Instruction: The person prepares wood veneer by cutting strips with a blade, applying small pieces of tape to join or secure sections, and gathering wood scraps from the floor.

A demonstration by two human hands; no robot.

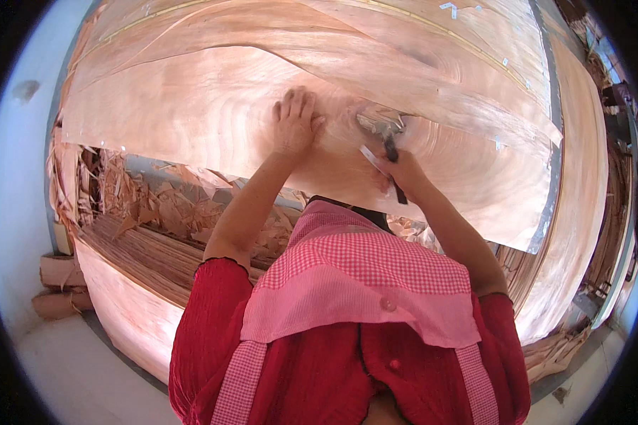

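A pinkish-brown wood veneer sheet (213,113) lies across the work surface before me. My left hand (295,127) rests palm down on it, with its fingers stretched out. My right hand (403,176) is closed around a slim black-handled tool (390,150) whose exact kind I cannot make out. A narrow white strip (373,160) shows beside the fingers of that hand. Just beyond the tool is a ragged hole (381,122) in the veneer, with torn, lighter bits at its edge.
Another veneer sheet (319,32) with a wavy edge overlaps at the far side. Small white tape pieces (448,10) dot it. Torn veneer scraps (163,205) and a stack of veneer (135,244) lie below to the left. More sheets (581,177) stand at the right.
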